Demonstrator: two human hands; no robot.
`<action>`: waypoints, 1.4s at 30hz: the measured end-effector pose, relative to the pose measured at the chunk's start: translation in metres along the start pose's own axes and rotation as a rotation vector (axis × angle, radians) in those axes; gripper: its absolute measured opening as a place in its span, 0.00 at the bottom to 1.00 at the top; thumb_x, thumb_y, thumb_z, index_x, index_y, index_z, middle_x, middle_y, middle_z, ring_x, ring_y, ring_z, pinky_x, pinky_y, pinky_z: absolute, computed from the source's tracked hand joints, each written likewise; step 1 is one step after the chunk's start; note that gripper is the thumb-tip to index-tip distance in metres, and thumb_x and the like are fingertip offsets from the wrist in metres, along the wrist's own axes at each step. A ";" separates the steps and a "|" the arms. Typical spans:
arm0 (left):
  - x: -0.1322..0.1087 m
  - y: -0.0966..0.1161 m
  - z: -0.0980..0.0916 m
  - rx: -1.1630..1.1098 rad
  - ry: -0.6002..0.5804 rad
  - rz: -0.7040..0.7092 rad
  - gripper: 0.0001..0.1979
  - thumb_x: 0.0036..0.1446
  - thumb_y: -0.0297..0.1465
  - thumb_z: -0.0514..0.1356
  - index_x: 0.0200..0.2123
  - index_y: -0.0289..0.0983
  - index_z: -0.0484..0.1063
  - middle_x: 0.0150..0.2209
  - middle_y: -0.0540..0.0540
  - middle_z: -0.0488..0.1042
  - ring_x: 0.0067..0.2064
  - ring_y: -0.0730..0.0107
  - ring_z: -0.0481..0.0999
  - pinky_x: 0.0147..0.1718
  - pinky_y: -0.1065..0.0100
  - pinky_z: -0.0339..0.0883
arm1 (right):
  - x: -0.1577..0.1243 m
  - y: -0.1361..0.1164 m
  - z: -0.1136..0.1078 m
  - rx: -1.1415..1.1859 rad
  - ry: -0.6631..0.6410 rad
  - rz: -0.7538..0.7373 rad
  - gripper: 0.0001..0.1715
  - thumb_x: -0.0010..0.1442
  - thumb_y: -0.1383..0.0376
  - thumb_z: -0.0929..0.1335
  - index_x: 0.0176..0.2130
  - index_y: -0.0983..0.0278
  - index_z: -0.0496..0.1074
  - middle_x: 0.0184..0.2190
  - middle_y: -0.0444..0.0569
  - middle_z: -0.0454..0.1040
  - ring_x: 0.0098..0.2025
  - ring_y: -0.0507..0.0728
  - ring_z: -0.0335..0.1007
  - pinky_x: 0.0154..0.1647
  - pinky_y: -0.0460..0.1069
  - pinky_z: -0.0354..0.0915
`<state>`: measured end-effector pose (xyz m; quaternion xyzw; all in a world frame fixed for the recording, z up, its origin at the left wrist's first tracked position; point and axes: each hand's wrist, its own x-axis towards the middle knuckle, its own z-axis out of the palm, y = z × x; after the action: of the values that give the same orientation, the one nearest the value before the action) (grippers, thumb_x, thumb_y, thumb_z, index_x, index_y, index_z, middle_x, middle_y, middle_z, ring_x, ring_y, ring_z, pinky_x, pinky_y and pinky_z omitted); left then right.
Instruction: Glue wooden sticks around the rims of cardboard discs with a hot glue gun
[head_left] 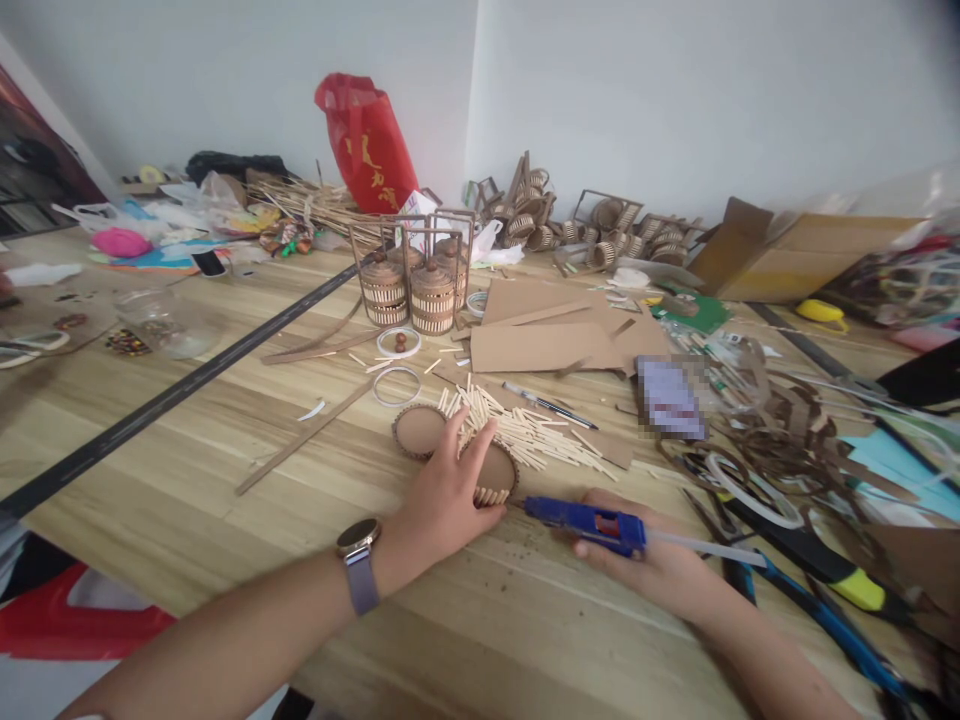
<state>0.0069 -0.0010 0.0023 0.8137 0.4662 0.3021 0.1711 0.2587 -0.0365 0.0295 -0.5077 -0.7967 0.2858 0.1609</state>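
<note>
My left hand (444, 490), with a watch on its wrist, rests on a round cardboard disc (496, 470) edged with short sticks, fingers curled over its rim. A second cardboard disc (417, 430) lies just to its left. My right hand (645, 560) grips a blue glue gun (585, 522) lying low over the table, its nozzle pointing left at the disc's near edge. A pile of thin wooden sticks (525, 430) lies just behind the discs.
Small stick-built baskets (420, 285) stand behind, with cardboard sheets (555, 335), plastic rings, a pen (547, 405) and a long black ruler (172, 390). Cardboard scraps, tape and cables crowd the right side. A red bag (367, 140) leans at the wall.
</note>
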 end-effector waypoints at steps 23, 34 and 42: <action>0.000 0.000 0.001 0.009 0.003 0.008 0.49 0.46 0.26 0.69 0.65 0.46 0.44 0.67 0.34 0.42 0.66 0.39 0.53 0.55 0.46 0.66 | 0.002 -0.005 0.003 0.007 0.044 -0.058 0.16 0.61 0.52 0.65 0.30 0.61 0.68 0.27 0.48 0.72 0.31 0.57 0.71 0.32 0.50 0.69; 0.000 0.000 0.001 0.006 0.002 0.007 0.50 0.46 0.26 0.69 0.65 0.47 0.44 0.67 0.36 0.42 0.66 0.40 0.54 0.55 0.46 0.66 | 0.002 -0.005 0.005 -0.012 0.059 -0.070 0.16 0.61 0.53 0.65 0.31 0.62 0.69 0.30 0.50 0.73 0.33 0.57 0.72 0.33 0.50 0.69; 0.000 0.000 0.001 0.006 0.002 0.001 0.49 0.45 0.26 0.69 0.65 0.47 0.45 0.67 0.35 0.43 0.66 0.40 0.53 0.55 0.46 0.66 | 0.002 -0.004 0.005 -0.010 0.059 -0.084 0.17 0.62 0.53 0.64 0.30 0.62 0.68 0.28 0.49 0.71 0.32 0.57 0.71 0.31 0.50 0.68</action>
<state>0.0077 -0.0009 0.0016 0.8144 0.4667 0.3014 0.1679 0.2521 -0.0375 0.0281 -0.4826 -0.8136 0.2597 0.1940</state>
